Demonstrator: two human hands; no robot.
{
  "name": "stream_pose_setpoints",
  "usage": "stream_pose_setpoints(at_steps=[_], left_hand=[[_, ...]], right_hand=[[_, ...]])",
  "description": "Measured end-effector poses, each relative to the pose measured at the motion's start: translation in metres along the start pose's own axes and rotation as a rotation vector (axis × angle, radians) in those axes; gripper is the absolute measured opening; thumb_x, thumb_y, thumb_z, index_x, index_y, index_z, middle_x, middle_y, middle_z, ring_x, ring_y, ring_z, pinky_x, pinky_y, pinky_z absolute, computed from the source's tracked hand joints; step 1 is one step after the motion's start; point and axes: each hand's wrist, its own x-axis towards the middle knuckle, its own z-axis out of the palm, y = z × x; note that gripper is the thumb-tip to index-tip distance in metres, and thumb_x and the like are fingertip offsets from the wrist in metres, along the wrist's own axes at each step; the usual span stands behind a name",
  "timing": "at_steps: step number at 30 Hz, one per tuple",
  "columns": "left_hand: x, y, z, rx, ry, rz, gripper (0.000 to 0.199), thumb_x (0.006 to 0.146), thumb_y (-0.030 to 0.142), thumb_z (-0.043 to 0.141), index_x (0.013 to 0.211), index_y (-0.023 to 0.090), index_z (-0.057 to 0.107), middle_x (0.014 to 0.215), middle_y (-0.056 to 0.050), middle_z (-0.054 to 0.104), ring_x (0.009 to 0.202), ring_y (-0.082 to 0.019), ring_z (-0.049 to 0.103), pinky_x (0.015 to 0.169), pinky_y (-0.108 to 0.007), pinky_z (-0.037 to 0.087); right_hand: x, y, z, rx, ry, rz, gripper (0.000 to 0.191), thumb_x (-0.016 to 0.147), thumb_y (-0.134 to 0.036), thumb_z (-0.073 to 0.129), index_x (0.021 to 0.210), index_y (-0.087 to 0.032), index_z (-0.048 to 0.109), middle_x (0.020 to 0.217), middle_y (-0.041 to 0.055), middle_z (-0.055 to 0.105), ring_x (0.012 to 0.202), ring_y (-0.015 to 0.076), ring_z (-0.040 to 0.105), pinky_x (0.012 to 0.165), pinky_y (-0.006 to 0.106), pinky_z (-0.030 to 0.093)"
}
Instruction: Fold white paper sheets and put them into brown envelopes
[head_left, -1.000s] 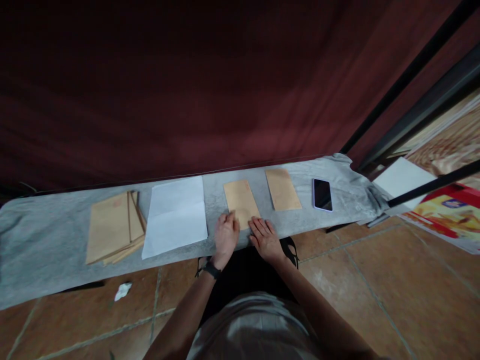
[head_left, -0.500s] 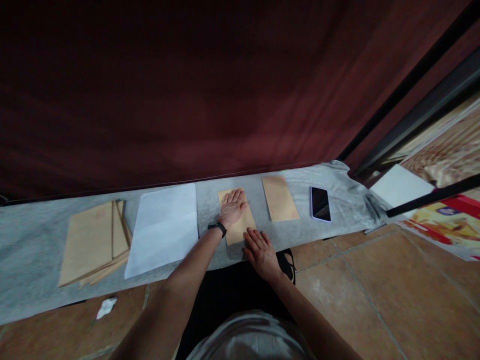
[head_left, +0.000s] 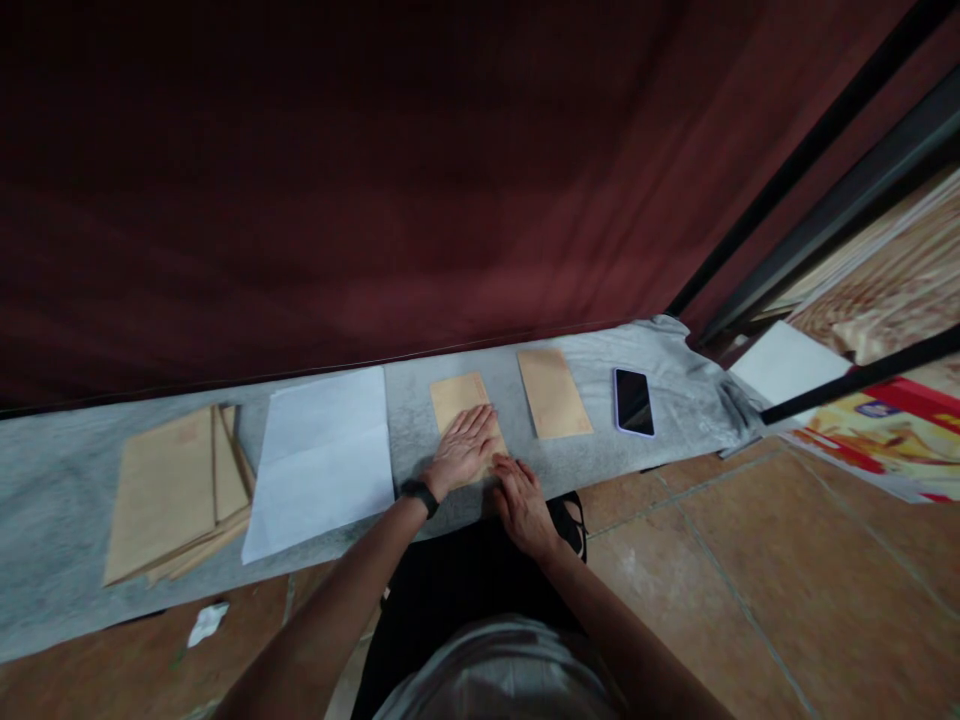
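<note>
A brown paper envelope (head_left: 456, 396) lies flat on the grey cloth in front of me. My left hand (head_left: 466, 442), with a dark band on its wrist, rests palm down across its middle, fingers stretched out. At the envelope's near right corner, my right hand (head_left: 523, 507) touches the paper with its fingertips, fingers extended and nothing held. Part of the envelope is hidden under both hands. Just to the right lies a second brown envelope (head_left: 555, 394), untouched.
On the left are white paper sheets (head_left: 321, 455) and a stack of brown envelopes (head_left: 161, 490). A phone (head_left: 634, 402) lies at the right on the grey cloth (head_left: 679, 395). Black metal bars (head_left: 814, 155) and a colourful box (head_left: 892, 440) stand at the far right. Crumpled white paper (head_left: 208, 623) lies on the tiled floor.
My left hand has slid down the envelope toward me, uncovering its far end. My right hand stays near the lower right corner. The view has shifted slightly.
</note>
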Motion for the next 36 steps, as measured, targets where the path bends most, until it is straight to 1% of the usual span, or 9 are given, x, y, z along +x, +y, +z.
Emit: stream_pose_setpoints(at_steps=[4, 9, 16, 20, 25, 27, 31, 33, 36], left_hand=[[-0.022, 0.015, 0.003, 0.006, -0.009, 0.049, 0.054, 0.104, 0.033, 0.028, 0.155, 0.017, 0.036, 0.164, -0.008, 0.033, 0.153, -0.020, 0.025, 0.127, -0.044, 0.014], [-0.047, 0.030, 0.008, 0.020, 0.013, 0.126, 0.053, 0.104, 0.030, 0.032, 0.155, 0.019, 0.036, 0.162, -0.007, 0.036, 0.153, -0.021, 0.026, 0.127, -0.046, 0.015], [-0.080, 0.050, 0.008, 0.039, 0.048, 0.124, 0.054, 0.102, 0.032, 0.036, 0.153, 0.013, 0.037, 0.160, -0.011, 0.040, 0.151, -0.020, 0.031, 0.127, -0.044, 0.020], [-0.096, 0.060, 0.009, 0.063, 0.080, 0.098, 0.057, 0.102, 0.037, 0.040, 0.154, 0.012, 0.036, 0.159, -0.013, 0.042, 0.150, -0.023, 0.033, 0.125, -0.046, 0.026], [-0.112, 0.067, 0.019, 0.032, 0.158, 0.007, 0.060, 0.099, 0.034, 0.046, 0.154, 0.013, 0.034, 0.159, -0.014, 0.041, 0.150, -0.025, 0.034, 0.122, -0.048, 0.033], [-0.115, 0.069, 0.023, 0.000, 0.203, -0.054, 0.057, 0.100, 0.032, 0.045, 0.153, 0.013, 0.036, 0.157, -0.015, 0.044, 0.148, -0.026, 0.037, 0.121, -0.048, 0.036], [-0.113, 0.073, 0.027, -0.059, 0.260, -0.153, 0.050, 0.101, 0.028, 0.041, 0.149, 0.013, 0.044, 0.151, -0.016, 0.051, 0.142, -0.027, 0.046, 0.117, -0.049, 0.042], [-0.111, 0.073, 0.027, -0.082, 0.279, -0.179, 0.049, 0.101, 0.026, 0.041, 0.148, 0.014, 0.045, 0.151, -0.016, 0.052, 0.141, -0.028, 0.047, 0.116, -0.049, 0.043], [-0.112, 0.073, 0.030, -0.130, 0.322, -0.186, 0.051, 0.101, 0.023, 0.039, 0.152, 0.015, 0.039, 0.154, -0.015, 0.048, 0.144, -0.026, 0.043, 0.116, -0.048, 0.043]], right_hand=[[0.000, -0.001, 0.000, 0.022, 0.028, 0.006, 0.037, 0.102, -0.022, 0.035, 0.137, -0.015, 0.048, 0.138, 0.0153, 0.058, 0.138, 0.0239, 0.046, 0.116, 0.048, 0.039], [-0.003, 0.002, 0.006, 0.065, 0.088, 0.014, 0.030, 0.104, -0.024, 0.035, 0.126, -0.017, 0.054, 0.128, 0.0149, 0.061, 0.133, 0.0258, 0.049, 0.111, 0.049, 0.044], [-0.004, 0.006, 0.010, 0.077, 0.105, 0.000, 0.037, 0.103, -0.022, 0.036, 0.136, -0.018, 0.051, 0.136, 0.0139, 0.058, 0.137, 0.0242, 0.047, 0.114, 0.048, 0.042], [0.001, 0.004, 0.010, 0.017, 0.134, 0.107, 0.043, 0.100, -0.020, 0.039, 0.142, -0.013, 0.048, 0.143, 0.0181, 0.053, 0.136, 0.0271, 0.047, 0.109, 0.046, 0.044], [0.014, -0.004, 0.010, -0.110, 0.156, 0.347, 0.036, 0.092, -0.017, 0.052, 0.127, -0.013, 0.060, 0.132, 0.0191, 0.059, 0.120, 0.0332, 0.053, 0.102, 0.052, 0.044], [0.021, -0.005, 0.009, -0.011, 0.175, 0.425, 0.033, 0.087, -0.016, 0.056, 0.119, -0.014, 0.063, 0.124, 0.0177, 0.062, 0.116, 0.0325, 0.053, 0.103, 0.052, 0.043], [0.033, -0.001, 0.005, 0.635, 0.301, 0.638, 0.017, 0.076, -0.019, 0.065, 0.093, -0.020, 0.063, 0.106, 0.0101, 0.064, 0.110, 0.0278, 0.056, 0.106, 0.048, 0.042], [0.036, -0.001, 0.004, 0.872, 0.321, 0.700, 0.017, 0.075, -0.026, 0.068, 0.089, -0.023, 0.060, 0.093, 0.0042, 0.065, 0.098, 0.0240, 0.061, 0.098, 0.045, 0.049], [0.034, -0.007, 0.007, 1.073, 0.308, 0.745, 0.026, 0.077, -0.040, 0.068, 0.096, -0.026, 0.056, 0.080, -0.0019, 0.065, 0.079, 0.0200, 0.066, 0.081, 0.040, 0.058]])
